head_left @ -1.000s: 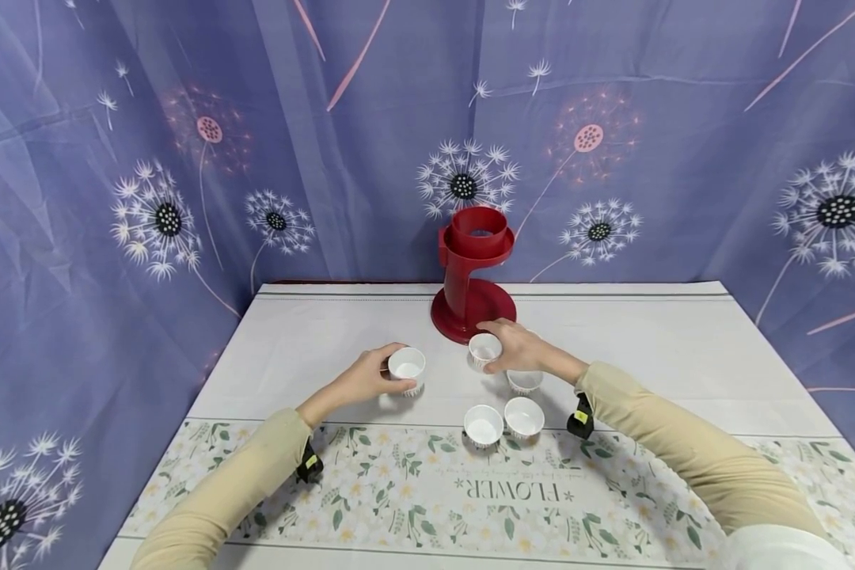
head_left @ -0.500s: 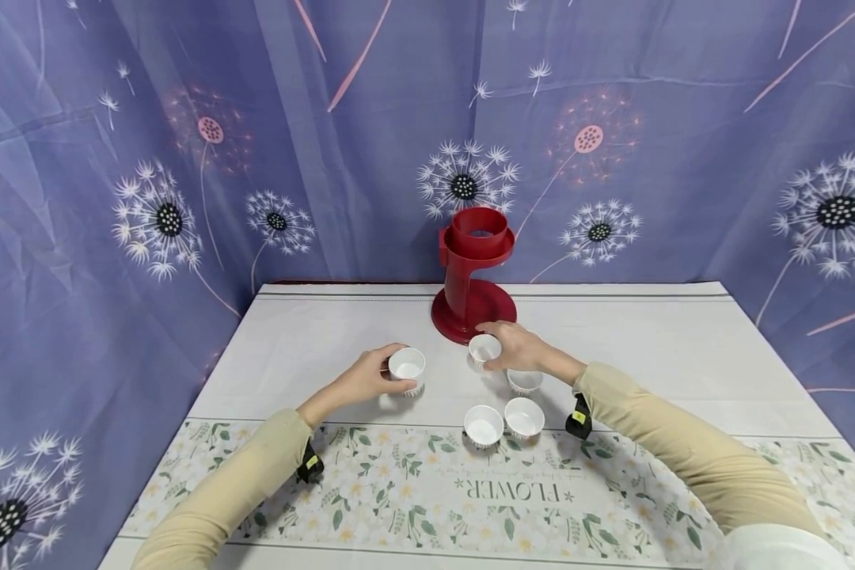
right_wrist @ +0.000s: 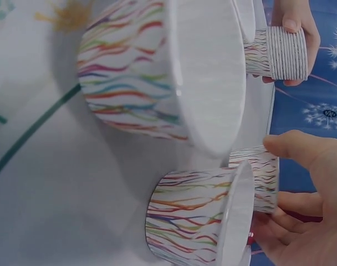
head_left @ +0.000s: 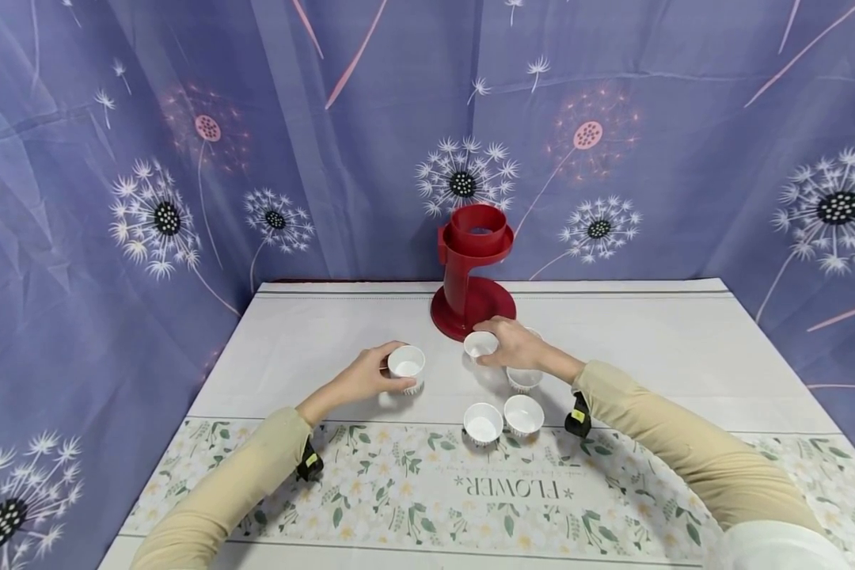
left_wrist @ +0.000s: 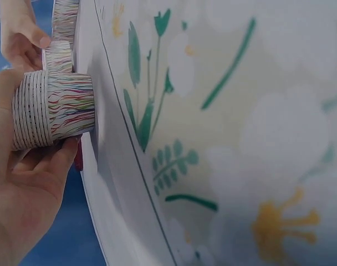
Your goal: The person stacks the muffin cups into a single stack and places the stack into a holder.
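Note:
In the head view my left hand (head_left: 370,374) grips a stack of white paper baking cups (head_left: 407,364), thumb on the near side and fingers behind. The left wrist view shows the several nested rims of this stack (left_wrist: 52,108), above a wavy multicoloured stripe print. My right hand (head_left: 513,346) holds another paper baking cup (head_left: 480,345) between thumb and fingers, just in front of the red stand. From the right wrist, the thumb and fingers of the right hand (right_wrist: 307,188) lie on either side of that cup (right_wrist: 263,183), partly hidden by a nearer cup (right_wrist: 193,216).
Two paper cups (head_left: 483,423) stand side by side at the printed floral band. Another cup (head_left: 525,380) stands under the right wrist, and a rim shows behind that hand. The red stand (head_left: 473,273) with a ring top is at the table's back edge, before the purple curtain (head_left: 370,158).
My right hand has shifted slightly left with its cup, and a white rim now shows behind that hand. The left hand and its stack have stayed in place.

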`<state>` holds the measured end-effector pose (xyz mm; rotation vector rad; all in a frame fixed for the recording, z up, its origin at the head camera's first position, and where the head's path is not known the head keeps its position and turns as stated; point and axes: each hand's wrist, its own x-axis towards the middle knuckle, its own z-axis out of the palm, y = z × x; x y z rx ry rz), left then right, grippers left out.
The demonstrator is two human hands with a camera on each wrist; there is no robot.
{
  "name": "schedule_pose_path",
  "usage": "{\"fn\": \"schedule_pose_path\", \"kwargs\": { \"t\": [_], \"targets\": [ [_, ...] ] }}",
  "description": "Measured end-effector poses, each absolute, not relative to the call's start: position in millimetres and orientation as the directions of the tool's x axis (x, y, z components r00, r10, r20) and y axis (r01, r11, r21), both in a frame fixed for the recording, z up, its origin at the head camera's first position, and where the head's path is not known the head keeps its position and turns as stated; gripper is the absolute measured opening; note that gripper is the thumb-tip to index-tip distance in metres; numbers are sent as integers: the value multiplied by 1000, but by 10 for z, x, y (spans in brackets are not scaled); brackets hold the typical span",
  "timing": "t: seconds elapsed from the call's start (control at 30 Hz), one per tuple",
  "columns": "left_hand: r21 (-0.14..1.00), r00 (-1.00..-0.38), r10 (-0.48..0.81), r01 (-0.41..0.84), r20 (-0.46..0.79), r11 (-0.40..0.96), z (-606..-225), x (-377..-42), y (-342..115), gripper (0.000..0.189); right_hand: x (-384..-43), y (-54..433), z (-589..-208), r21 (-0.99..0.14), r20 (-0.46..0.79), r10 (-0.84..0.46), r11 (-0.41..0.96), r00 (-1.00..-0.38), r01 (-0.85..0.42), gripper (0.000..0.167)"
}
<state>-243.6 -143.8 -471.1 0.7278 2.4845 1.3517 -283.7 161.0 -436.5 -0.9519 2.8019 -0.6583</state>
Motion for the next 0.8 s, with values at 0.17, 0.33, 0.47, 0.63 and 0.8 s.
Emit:
{"fn": "schedule_pose_path", "kwargs": {
  "t": [0.17, 0.33, 0.47, 0.63, 0.8],
  "targets": [
    [840, -851, 523, 309, 36, 446, -4705, -2436, -1445, 57, -2822, 1576, -4357, -468, 83, -614, 671, -785, -575, 55],
    [839, -848, 528, 311, 33, 447, -4715, -2442, -1454, 57, -2804, 1535, -4369, -497, 118, -616, 643, -779, -584, 53],
    [836, -849, 528, 314, 34, 451, -4727, -2450, -1454, 58, -2783, 1503, -4358, -513, 129, -611, 633, -781, -580, 53],
    [835, -849, 527, 325, 50, 444, -4726, -2448, -1446, 58, -2762, 1464, -4332, -517, 138, -609, 629, -781, -581, 51],
    [836, -846, 530, 336, 65, 434, -4722, -2446, -1446, 58, -2750, 1436, -4314, -517, 142, -610, 626, -779, -584, 51]
  ]
}}
